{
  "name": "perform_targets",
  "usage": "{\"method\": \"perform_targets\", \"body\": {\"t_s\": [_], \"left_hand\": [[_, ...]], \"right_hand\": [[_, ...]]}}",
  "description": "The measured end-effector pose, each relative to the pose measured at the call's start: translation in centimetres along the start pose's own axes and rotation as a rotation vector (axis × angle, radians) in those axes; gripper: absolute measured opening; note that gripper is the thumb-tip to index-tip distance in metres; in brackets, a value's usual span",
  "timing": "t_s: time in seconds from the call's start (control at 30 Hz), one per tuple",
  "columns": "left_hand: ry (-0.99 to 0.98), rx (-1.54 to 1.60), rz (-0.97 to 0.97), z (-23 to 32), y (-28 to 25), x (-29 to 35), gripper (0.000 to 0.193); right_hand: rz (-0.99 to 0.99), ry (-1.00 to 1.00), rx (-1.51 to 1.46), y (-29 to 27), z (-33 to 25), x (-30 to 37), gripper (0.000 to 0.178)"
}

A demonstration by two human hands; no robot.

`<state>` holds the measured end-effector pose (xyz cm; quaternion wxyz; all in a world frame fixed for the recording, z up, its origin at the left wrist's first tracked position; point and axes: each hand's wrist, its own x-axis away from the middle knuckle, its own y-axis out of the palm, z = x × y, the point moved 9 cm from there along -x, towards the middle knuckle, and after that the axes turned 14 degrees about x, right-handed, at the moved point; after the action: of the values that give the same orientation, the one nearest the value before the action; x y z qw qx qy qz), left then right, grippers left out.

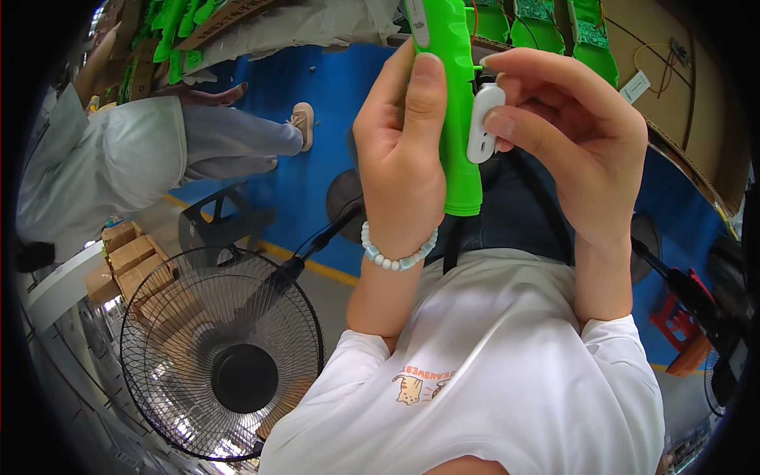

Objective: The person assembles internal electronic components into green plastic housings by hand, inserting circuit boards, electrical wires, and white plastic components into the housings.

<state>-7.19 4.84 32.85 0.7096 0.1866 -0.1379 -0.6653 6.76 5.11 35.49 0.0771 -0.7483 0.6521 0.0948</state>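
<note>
the top edge crops your green casing (461,127). the casing hides the tips of your left fingers (389,91), and your right fingers (534,141) cover part of the white piece (481,134). far right, details on the circuit boards (591,33) are too small to tell.

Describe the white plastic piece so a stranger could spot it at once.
From the white shirt, go up to the right hand. Held there, beside the long green casing, is the white plastic piece. Unlike the casing, it is short, white and pill-shaped.
</note>
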Motion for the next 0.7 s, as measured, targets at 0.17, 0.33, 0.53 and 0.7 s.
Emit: {"method": "perform_targets", "body": {"t_s": [0.17,0.33,0.53,0.7], "left_hand": [[0.120,-0.102,0.006,0.7,0.5,0.0,0.039],[0.110,-0.106,-0.016,0.7,0.6,0.1,0.038],[0.209,0.002,-0.028,1.1,0.8,0.4,0.037],[0.205,0.099,0.001,0.8,0.7,0.8,0.037]], "right_hand": [[-0.047,0.133,-0.036,0.1,1.4,-0.5,0.022],[-0.086,0.184,-0.138,0.6,2.0,-0.4,0.019],[-0.091,0.173,-0.220,0.6,1.9,-0.3,0.014],[-0.104,0.208,-0.176,0.5,2.1,0.0,0.013]]}}
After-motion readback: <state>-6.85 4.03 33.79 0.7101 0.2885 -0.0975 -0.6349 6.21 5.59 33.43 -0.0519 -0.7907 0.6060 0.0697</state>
